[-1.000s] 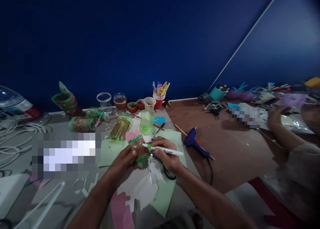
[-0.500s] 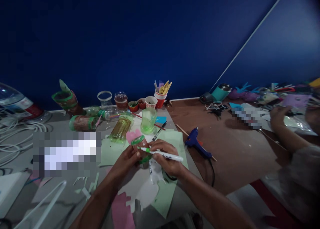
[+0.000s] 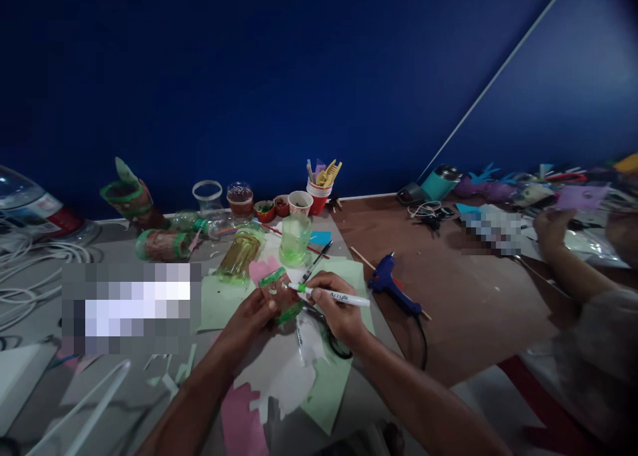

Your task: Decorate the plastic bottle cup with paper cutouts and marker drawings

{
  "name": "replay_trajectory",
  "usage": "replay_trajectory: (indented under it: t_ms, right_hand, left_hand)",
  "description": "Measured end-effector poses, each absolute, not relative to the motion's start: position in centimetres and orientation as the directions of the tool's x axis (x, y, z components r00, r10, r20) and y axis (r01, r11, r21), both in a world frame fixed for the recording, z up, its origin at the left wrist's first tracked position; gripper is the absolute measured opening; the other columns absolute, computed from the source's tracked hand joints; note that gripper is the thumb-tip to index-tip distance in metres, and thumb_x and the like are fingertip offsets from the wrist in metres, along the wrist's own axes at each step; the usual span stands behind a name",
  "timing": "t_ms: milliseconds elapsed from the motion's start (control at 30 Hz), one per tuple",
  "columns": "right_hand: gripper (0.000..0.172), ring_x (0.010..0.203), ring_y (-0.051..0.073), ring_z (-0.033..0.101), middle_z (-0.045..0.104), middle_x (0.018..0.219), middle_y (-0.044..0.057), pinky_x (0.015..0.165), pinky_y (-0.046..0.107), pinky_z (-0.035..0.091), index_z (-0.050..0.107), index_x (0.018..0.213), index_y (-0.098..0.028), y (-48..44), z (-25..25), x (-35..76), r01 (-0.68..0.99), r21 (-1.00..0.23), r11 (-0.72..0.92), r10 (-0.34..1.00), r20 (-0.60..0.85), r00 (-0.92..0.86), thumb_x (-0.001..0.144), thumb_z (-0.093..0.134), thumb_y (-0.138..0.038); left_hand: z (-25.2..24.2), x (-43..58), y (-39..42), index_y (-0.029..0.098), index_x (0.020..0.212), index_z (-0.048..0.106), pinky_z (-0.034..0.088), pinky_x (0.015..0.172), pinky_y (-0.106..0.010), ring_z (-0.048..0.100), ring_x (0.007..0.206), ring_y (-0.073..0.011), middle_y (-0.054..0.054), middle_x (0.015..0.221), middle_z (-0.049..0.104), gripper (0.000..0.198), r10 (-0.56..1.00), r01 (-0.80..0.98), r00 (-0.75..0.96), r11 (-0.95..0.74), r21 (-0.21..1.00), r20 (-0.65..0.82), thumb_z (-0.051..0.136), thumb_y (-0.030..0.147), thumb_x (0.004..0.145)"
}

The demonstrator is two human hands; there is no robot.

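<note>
My left hand (image 3: 256,316) is closed around a small cut plastic bottle piece (image 3: 282,295), painted brown with green bands at both ends and tilted over the papers. A small pale mark shows on its brown side. In my right hand (image 3: 340,310) is a white acrylic paint marker (image 3: 351,299); its green-collared tip is at the right side of the brown surface. Whether the tip touches the paint I cannot tell. Beneath my hands lie pale green paper (image 3: 331,393), pink paper (image 3: 242,419) and another white marker (image 3: 300,340).
Behind stand a green-tinted plastic cup (image 3: 296,240), a paper cup (image 3: 301,203) and red cups (image 3: 319,197) of tools. A blue glue gun (image 3: 393,286) lies to the right. A brown-and-green bottle (image 3: 162,244) lies left. At far right, another person's hand (image 3: 552,233) holds purple material.
The marker tip has moved right and slightly up, away from the middle of the painted piece. A pale mark now shows there. My left hand keeps its grip, the piece turned slightly.
</note>
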State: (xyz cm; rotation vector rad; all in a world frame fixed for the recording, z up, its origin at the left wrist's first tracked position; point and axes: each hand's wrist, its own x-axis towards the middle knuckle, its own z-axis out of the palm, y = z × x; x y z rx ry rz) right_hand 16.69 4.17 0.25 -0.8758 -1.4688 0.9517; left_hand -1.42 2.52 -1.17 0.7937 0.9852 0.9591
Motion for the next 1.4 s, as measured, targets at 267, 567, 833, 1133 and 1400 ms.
replay_trajectory:
  t_ms: [267, 567, 833, 1133, 1400]
  right_hand:
    - [0.012, 0.066, 0.014, 0.057, 0.062, 0.075, 0.002, 0.062, 0.026, 0.044, 0.064, 0.083, -0.019, 4.1, 0.5, 16.7, 0.094, -0.886, 0.453, 0.889, 0.443, -0.114, 0.084, 0.052, -0.022]
    - [0.013, 0.067, 0.015, 0.057, 0.063, 0.075, 0.003, 0.063, 0.028, 0.046, 0.064, 0.082, -0.019, 4.2, 0.5, 16.7, 0.115, -0.887, 0.447, 0.892, 0.432, -0.133, 0.084, 0.052, -0.024]
    - [0.013, 0.066, 0.015, 0.058, 0.063, 0.073, 0.003, 0.061, 0.027, 0.045, 0.065, 0.08, -0.019, 4.2, 0.6, 16.7, 0.087, -0.878, 0.47, 0.878, 0.455, -0.151, 0.083, 0.053, -0.025]
    - [0.013, 0.065, 0.015, 0.057, 0.061, 0.069, 0.002, 0.06, 0.027, 0.044, 0.064, 0.076, -0.018, 4.2, 0.7, 16.8, 0.076, -0.906, 0.416, 0.905, 0.405, -0.131, 0.081, 0.054, -0.024]
    - [0.013, 0.063, 0.014, 0.055, 0.061, 0.069, 0.002, 0.058, 0.026, 0.043, 0.064, 0.077, -0.018, 4.1, 0.6, 16.7, 0.061, -0.922, 0.381, 0.921, 0.373, -0.109, 0.081, 0.053, -0.024]
  left_hand:
    - [-1.0, -1.3, 2.3, 0.022, 0.119, 0.058, 0.043, 0.064, -0.025, 0.06, 0.092, -0.0206, -0.01, 0.121, 0.063, 0.052, 0.913, -0.296, 0.225, 0.396, 0.869, -0.339, 0.07, 0.044, 0.073]
    - [-1.3, -1.4, 2.5, 0.021, 0.115, 0.061, 0.041, 0.059, -0.024, 0.06, 0.08, -0.0173, -0.01, 0.116, 0.065, 0.051, 0.918, -0.262, 0.209, 0.384, 0.885, -0.337, 0.071, 0.046, 0.071]
    - [0.0, -1.1, 2.2, 0.022, 0.111, 0.062, 0.041, 0.06, -0.024, 0.059, 0.083, -0.0178, -0.009, 0.115, 0.065, 0.053, 0.908, -0.214, 0.168, 0.413, 0.885, -0.383, 0.073, 0.05, 0.067]
    - [-0.3, -1.1, 2.4, 0.021, 0.11, 0.061, 0.041, 0.06, -0.024, 0.059, 0.082, -0.018, -0.009, 0.114, 0.065, 0.056, 0.904, -0.233, 0.169, 0.425, 0.875, -0.393, 0.075, 0.05, 0.064]
    - [-0.4, -1.2, 2.4, 0.021, 0.115, 0.06, 0.043, 0.063, -0.026, 0.062, 0.087, -0.021, -0.012, 0.119, 0.064, 0.056, 0.905, -0.258, 0.192, 0.42, 0.87, -0.38, 0.073, 0.047, 0.068]
